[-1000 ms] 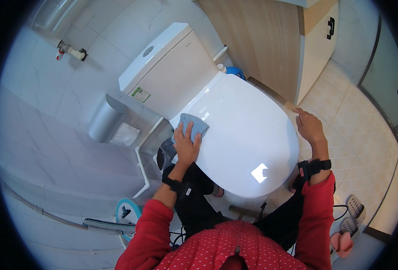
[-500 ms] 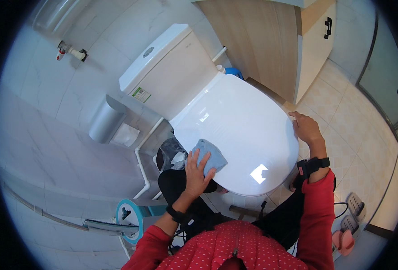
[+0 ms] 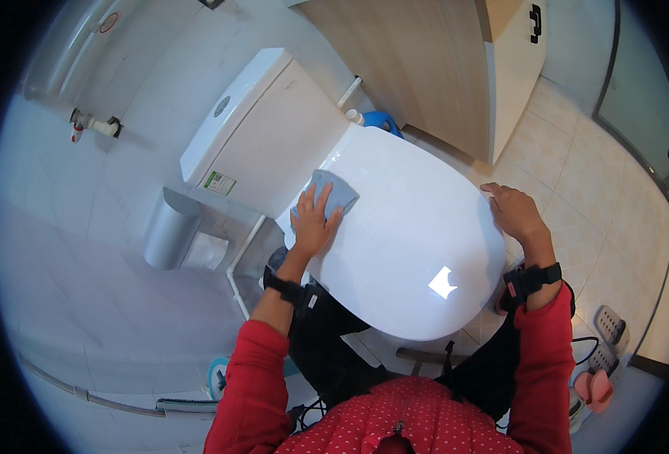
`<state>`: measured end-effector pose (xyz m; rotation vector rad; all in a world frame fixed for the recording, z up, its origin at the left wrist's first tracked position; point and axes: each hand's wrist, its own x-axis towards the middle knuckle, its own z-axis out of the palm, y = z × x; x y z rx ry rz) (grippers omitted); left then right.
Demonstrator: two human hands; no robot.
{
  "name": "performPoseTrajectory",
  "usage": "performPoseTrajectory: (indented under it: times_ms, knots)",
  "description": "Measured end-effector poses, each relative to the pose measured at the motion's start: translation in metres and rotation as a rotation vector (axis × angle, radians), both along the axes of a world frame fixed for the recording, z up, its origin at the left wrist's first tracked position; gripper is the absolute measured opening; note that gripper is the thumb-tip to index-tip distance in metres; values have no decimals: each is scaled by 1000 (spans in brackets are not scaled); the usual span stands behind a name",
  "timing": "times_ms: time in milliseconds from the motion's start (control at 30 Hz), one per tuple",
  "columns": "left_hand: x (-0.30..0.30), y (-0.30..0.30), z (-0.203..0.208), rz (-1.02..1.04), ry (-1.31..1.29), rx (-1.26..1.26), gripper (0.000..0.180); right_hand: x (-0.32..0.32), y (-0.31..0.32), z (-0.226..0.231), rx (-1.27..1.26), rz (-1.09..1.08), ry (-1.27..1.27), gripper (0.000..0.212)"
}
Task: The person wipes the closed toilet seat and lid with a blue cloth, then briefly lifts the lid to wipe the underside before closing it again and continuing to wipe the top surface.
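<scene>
- A small tiled bathroom, pale wall tiles on the left, beige floor tiles (image 3: 577, 189) on the right, seen from straight above a white toilet.
- Here's the blue-grey cloth (image 3: 333, 195), lying flat on the rear left part of the closed toilet lid (image 3: 410, 250), close to the hinge end by the cistern.
- The left hand (image 3: 313, 227) is pressed down on the cloth's near edge, fingers spread and flat; its grip is wide, palm on the fabric rather than closed round it.
- The right hand (image 3: 512, 213) sits at the lid's right rim, fingers curled loosely over the edge; the grip looks narrow, resting on the rim.
- Both wrists wear black straps, both sleeves are red.
- A bright window reflection shines on the front of the lid.
- Behind the lid stands the white cistern (image 3: 262, 136), with a round button on top.
- A blue bottle (image 3: 380, 121) peeks out just beside the cistern, at the foot of a wooden cabinet (image 3: 433, 68).
- Left of the bowl, a grey bin (image 3: 169, 231) stands against the wall.
- Pink slippers (image 3: 595, 386) lie on the floor at the lower right.
</scene>
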<state>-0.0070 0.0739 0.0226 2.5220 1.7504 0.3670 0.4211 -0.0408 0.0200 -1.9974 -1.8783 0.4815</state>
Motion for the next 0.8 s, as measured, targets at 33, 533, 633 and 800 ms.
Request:
performPoseTrajectory:
  times_ms: [33, 533, 633, 800]
  knots:
    - [7, 13, 0, -16, 20, 10, 64, -1, 0, 3, -5, -2, 3, 34]
    - [105, 125, -5, -29, 101, 29, 62, 9, 0, 1, -65, -26, -4, 32]
    - [114, 124, -4, 16, 91, 1, 62, 10, 1, -2, -31, -21, -9, 31]
    - [127, 109, -6, -28, 118, 19, 62, 10, 1, -8, -33, -30, -4, 32]
